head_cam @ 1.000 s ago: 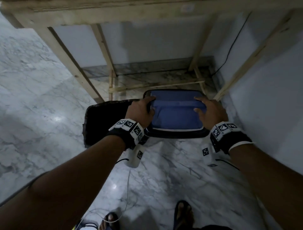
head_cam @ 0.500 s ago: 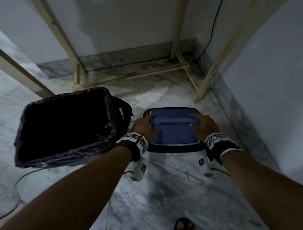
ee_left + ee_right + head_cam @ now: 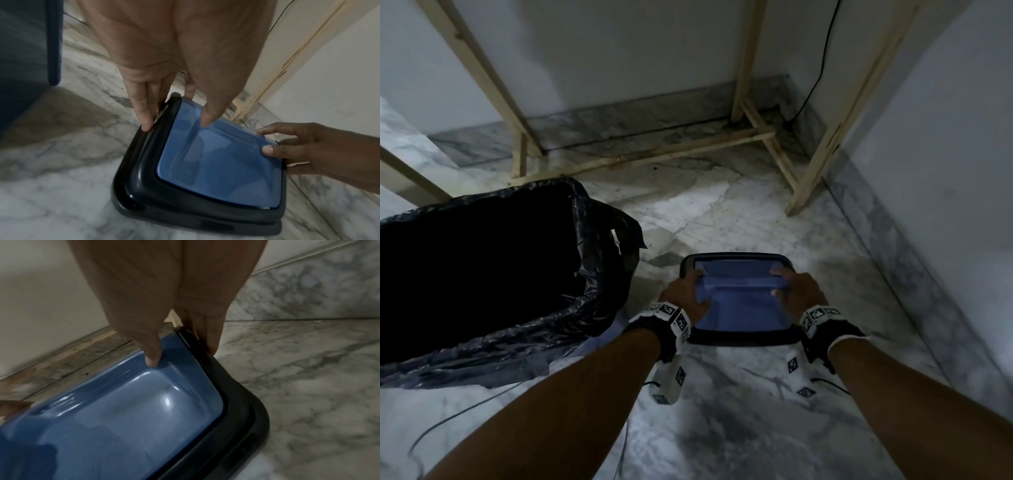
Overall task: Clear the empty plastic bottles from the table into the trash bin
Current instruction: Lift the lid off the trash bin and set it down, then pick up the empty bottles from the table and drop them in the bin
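Observation:
The trash bin (image 3: 589, 291) stands open at the left, lined with a black bag. Its lid (image 3: 739, 308), a black frame around a blue swing flap, is off the bin and low over the marble floor to the right. My left hand (image 3: 685, 294) grips the lid's left edge, thumb on the blue flap and fingers round the black frame (image 3: 144, 170). My right hand (image 3: 798, 291) grips the right edge the same way, with the lid (image 3: 133, 418) filling the right wrist view. Whether the lid touches the floor I cannot tell. No bottles are in view.
Wooden table legs and cross bars (image 3: 647, 157) stand ahead, against the wall. A white wall (image 3: 945, 171) closes in on the right. A black cable (image 3: 822, 61) hangs down the wall corner. Thin wires (image 3: 465, 414) trail on the floor by my left arm.
Both hands have carried the lid off beside the bin and down toward the floor. The bin now shows uncovered at the left.

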Tool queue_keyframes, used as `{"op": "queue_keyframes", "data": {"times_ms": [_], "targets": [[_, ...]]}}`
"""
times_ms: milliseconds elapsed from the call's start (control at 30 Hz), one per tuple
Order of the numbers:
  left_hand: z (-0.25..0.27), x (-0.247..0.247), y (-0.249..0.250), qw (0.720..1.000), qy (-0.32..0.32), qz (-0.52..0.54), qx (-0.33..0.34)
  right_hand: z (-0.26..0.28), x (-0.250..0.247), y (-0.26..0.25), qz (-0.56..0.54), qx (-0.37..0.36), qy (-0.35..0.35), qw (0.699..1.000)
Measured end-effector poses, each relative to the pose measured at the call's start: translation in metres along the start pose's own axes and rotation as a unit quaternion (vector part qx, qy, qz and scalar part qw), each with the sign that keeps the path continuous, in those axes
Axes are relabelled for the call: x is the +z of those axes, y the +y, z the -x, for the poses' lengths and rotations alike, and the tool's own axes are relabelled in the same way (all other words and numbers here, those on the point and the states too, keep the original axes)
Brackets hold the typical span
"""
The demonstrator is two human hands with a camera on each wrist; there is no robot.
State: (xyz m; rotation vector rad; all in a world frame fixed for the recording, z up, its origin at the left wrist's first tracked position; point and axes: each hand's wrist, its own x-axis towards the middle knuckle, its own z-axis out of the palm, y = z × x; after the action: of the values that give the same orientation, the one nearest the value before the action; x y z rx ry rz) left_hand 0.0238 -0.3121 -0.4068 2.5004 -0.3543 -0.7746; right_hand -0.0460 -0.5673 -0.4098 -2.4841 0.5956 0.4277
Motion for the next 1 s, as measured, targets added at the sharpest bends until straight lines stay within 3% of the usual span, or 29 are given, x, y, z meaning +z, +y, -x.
{"op": "queue_keyframes", "data": {"times_ms": [133,333,733,1000], "targets": [[0.005,-0.013,0.005,1.0,-0.01,-0.027,0.011,0.014,-0.009,-0.01,0.001,0.013,-0.038,0.999],[0.052,-0.098,0.054,0.999,0.016,-0.016,0.041,0.061,-0.081,-0.072,-0.048,-0.044,0.066,0.996],[0.249,-0.397,0.172,0.979,0.164,0.029,0.118,0.234,-0.317,-0.322,-0.051,-0.159,0.119,0.979],[0.38,-0.601,0.187,0.973,0.211,0.016,0.096,0.327,-0.439,-0.493,-0.018,-0.209,0.119,0.97]]}}
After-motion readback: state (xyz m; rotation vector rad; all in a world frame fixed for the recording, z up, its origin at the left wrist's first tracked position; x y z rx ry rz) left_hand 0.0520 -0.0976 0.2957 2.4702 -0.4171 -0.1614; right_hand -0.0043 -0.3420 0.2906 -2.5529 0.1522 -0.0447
